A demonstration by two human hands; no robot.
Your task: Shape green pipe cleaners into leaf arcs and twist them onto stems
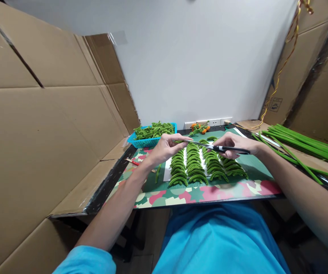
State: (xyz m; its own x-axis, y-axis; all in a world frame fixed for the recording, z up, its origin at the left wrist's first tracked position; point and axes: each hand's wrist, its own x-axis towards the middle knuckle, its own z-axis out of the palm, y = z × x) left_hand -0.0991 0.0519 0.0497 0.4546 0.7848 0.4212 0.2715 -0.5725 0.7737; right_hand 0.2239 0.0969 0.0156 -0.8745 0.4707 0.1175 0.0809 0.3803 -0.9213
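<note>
A pair of scissors is held in the right hand, the fingers closed around the black handles and the blades pointed left toward the left hand. The left hand is pinched shut on a short green fuzzy piece, of which only a little is seen between the fingertips; the scissor tips are touching or just beside it, which cannot be told apart. Both hands are held above the counter, over four rows of curved green pieces laid out on a white sheet on a patterned mat.

The step in hand is judged to be the trimming of the held piece. For the next move, the piece would need to be kept steady between the blades, and a free place found at the end of a row.

A blue basket filled with more green pieces is seen behind the left hand, and long green stems are laid to the right. A printed label is seen on a cardboard box at the back right, but it is too small to be read; no other writing can be made out.
</note>
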